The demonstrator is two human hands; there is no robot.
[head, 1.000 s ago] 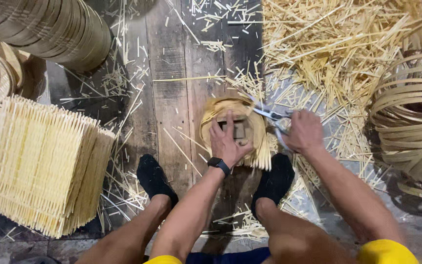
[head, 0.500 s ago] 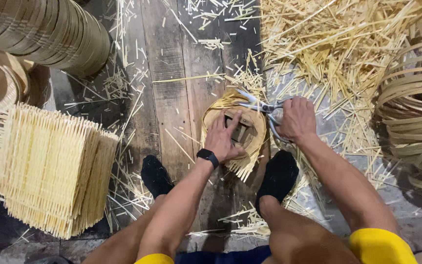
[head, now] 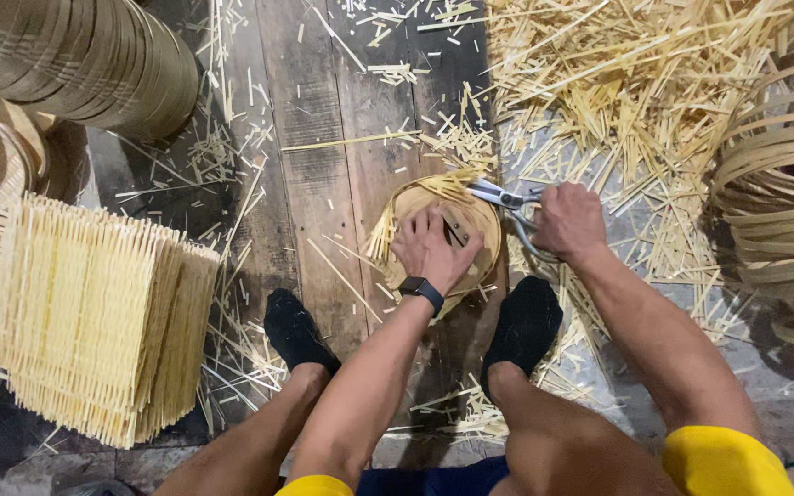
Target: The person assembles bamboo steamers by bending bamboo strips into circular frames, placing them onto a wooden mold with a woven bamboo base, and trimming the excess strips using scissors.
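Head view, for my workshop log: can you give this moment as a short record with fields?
Left hand: presses flat on a round woven bamboo piece
Right hand: grips metal shears, blades at the piece's rim
Floor: dark wooden planks
Left of the person: stack of square bamboo mats
Right: pile of bamboo offcuts, coiled bamboo hoops

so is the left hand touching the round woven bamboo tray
Touching: the head view shows the left hand pressed flat on the round woven bamboo tray, no gap.

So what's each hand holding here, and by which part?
Right hand grips metal shears by the handles. Left hand presses flat on the round bamboo piece, not gripping it.
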